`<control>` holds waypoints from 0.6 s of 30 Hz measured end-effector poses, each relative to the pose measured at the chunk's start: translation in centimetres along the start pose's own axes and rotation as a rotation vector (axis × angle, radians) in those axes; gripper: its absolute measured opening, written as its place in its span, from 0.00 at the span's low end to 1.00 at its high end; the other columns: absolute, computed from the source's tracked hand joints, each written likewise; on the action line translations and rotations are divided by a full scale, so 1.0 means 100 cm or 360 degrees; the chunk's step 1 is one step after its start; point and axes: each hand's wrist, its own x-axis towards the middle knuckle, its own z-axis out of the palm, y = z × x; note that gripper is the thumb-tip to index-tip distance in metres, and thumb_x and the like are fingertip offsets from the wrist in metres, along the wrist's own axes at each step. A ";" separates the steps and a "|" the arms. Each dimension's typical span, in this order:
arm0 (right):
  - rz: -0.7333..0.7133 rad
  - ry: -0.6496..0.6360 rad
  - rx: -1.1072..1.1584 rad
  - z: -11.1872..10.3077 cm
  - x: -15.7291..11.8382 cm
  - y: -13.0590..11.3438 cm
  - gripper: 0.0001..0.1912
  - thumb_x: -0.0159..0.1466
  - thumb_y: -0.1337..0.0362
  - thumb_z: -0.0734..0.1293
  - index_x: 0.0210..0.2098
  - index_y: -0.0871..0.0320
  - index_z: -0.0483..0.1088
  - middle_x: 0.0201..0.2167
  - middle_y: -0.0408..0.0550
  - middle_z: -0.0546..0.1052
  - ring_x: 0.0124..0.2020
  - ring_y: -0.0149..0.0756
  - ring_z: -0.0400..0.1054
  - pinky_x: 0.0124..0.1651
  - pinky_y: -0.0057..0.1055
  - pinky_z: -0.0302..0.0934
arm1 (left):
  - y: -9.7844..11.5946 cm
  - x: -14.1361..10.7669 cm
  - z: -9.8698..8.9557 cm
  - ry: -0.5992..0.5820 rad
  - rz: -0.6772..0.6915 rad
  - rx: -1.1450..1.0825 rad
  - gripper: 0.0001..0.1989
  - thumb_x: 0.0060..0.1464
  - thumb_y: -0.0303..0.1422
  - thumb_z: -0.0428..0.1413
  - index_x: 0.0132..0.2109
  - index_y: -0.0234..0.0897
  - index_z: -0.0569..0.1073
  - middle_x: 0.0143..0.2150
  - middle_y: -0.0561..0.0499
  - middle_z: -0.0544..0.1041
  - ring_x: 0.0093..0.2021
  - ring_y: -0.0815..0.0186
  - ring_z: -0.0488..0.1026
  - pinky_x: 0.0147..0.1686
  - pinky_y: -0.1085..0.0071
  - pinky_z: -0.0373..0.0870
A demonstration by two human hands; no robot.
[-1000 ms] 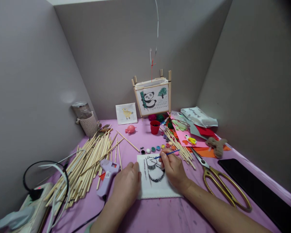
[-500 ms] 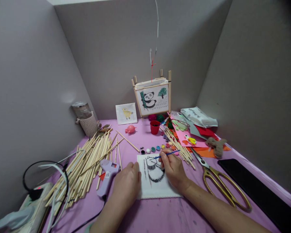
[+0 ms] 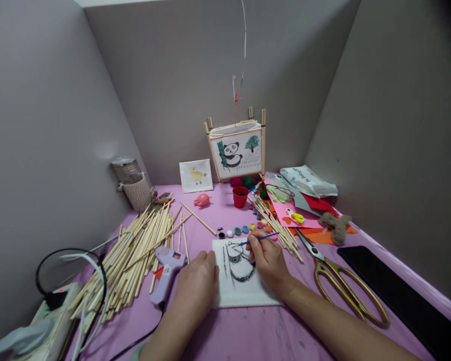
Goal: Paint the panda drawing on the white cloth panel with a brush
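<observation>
A white canvas panel [image 3: 244,293] with a partly painted black panda figure lies flat on the purple cloth. My right hand [image 3: 268,260] is closed on a thin blue paintbrush [image 3: 263,237], its tip at the top of the figure. At the canvas's left edge rests my left hand [image 3: 198,278], fingers together and pressing the border; its fingertips are partly hidden. Just beyond the canvas is a row of small paint pots [image 3: 238,231], black at the left end. Farther back stands a red cup [image 3: 240,197] of dark liquid.
Wooden sticks [image 3: 143,260] and a lilac glue gun [image 3: 167,273] lie left. Gold-handled scissors [image 3: 338,281] and a black phone-like slab [image 3: 394,296] are right. Behind, a panda lantern [image 3: 237,155] hangs beside a chick picture [image 3: 196,175]. A power strip [image 3: 56,321] sits front left.
</observation>
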 end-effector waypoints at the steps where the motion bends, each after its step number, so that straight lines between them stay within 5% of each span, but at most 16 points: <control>1: -0.0003 -0.0001 -0.0005 0.000 0.000 0.000 0.15 0.70 0.60 0.54 0.31 0.56 0.65 0.23 0.44 0.72 0.25 0.33 0.69 0.28 0.28 0.60 | 0.000 0.000 0.000 0.0000 -0.0001 0.0003 0.10 0.60 0.30 0.44 0.44 0.38 0.68 0.40 0.48 0.73 0.40 0.62 0.74 0.35 0.69 0.64; 12: 0.0012 -0.0031 0.0010 0.001 0.000 0.000 0.15 0.70 0.60 0.54 0.31 0.56 0.65 0.23 0.44 0.72 0.25 0.34 0.70 0.28 0.28 0.61 | -0.001 0.000 0.002 0.0009 0.0006 -0.0002 0.10 0.61 0.30 0.44 0.44 0.39 0.68 0.39 0.48 0.73 0.39 0.63 0.74 0.35 0.69 0.64; 18: 0.0065 0.0150 0.0011 -0.006 0.001 0.000 0.13 0.69 0.59 0.55 0.33 0.56 0.65 0.22 0.43 0.72 0.24 0.33 0.69 0.28 0.28 0.61 | -0.001 -0.001 0.001 0.0011 0.0003 0.0003 0.10 0.61 0.30 0.43 0.43 0.38 0.68 0.39 0.48 0.73 0.39 0.63 0.73 0.35 0.69 0.64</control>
